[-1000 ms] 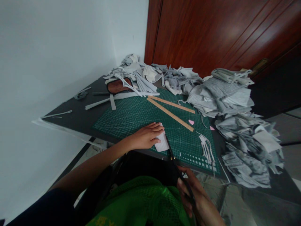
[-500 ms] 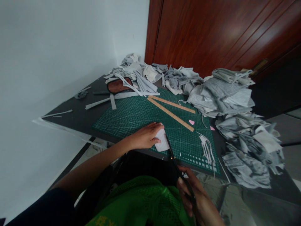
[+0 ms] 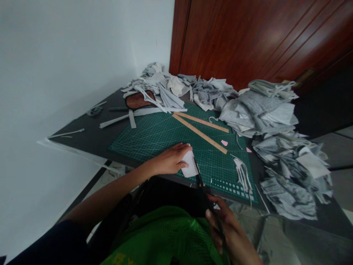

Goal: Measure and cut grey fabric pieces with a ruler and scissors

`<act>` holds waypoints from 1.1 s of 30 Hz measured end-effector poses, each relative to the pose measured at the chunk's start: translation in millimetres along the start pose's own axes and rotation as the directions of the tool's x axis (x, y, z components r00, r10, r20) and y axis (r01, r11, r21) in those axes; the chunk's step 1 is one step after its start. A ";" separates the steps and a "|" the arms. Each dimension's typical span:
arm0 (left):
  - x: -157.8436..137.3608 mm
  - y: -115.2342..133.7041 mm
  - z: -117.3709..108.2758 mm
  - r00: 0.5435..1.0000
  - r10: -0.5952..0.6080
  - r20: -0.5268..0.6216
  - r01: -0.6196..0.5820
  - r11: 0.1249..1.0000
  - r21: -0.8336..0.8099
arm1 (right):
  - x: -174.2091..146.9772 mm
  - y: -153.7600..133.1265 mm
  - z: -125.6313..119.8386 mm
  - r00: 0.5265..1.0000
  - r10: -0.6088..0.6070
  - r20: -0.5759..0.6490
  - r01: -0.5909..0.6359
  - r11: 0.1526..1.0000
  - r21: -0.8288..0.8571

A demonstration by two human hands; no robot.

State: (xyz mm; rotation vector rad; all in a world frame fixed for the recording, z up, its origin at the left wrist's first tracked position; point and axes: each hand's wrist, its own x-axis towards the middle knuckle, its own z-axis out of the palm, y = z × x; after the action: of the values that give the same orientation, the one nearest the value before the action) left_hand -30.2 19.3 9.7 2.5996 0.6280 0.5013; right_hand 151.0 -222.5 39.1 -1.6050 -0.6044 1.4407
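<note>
In the head view, we saw the lined paper point(image 3: 191, 168) on the green cutting mat point(image 3: 154, 136), near the front edge of the tabletop point(image 3: 93, 141). Our left hand point(image 3: 174, 160) lay over it, fingers flat and thumb apart. Our right hand point(image 3: 230, 229) had its fingers curled around the black scissors point(image 3: 205, 196), whose blades ran along the paper's right edge (how far they gaped, we could not tell). Grey cloth scraps point(image 3: 259, 115) lay heaped beyond.

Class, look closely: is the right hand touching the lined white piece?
Apart. The head view shows the scissors spanning a clear gap between the right hand and the lined white piece.
</note>
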 end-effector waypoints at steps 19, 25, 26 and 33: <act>-2.0 0.6 -0.8 0.999 -0.035 -0.028 0.034 0.999 -0.039 | 17.1 -16.9 -1.3 0.993 0.009 0.121 -0.011 1.000 0.013; -2.5 -2.3 2.3 0.999 -0.031 -0.029 0.030 0.999 -0.033 | 22.5 -10.5 -6.3 0.988 0.016 0.154 -0.014 1.000 -0.015; -2.5 -2.3 2.3 0.999 -0.031 -0.025 0.030 0.999 -0.032 | 23.2 -9.1 -7.5 0.986 0.019 0.163 -0.015 1.000 -0.024; -2.1 -1.7 1.7 0.999 -0.031 -0.020 0.030 0.998 -0.049 | 24.0 -9.1 -7.1 0.987 0.014 0.161 -0.009 0.999 -0.034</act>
State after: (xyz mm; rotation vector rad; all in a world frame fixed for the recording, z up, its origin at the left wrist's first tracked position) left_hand -31.8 19.1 7.0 2.5385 0.6531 0.5277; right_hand 164.6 -200.3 33.5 -1.5284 -0.7166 1.5874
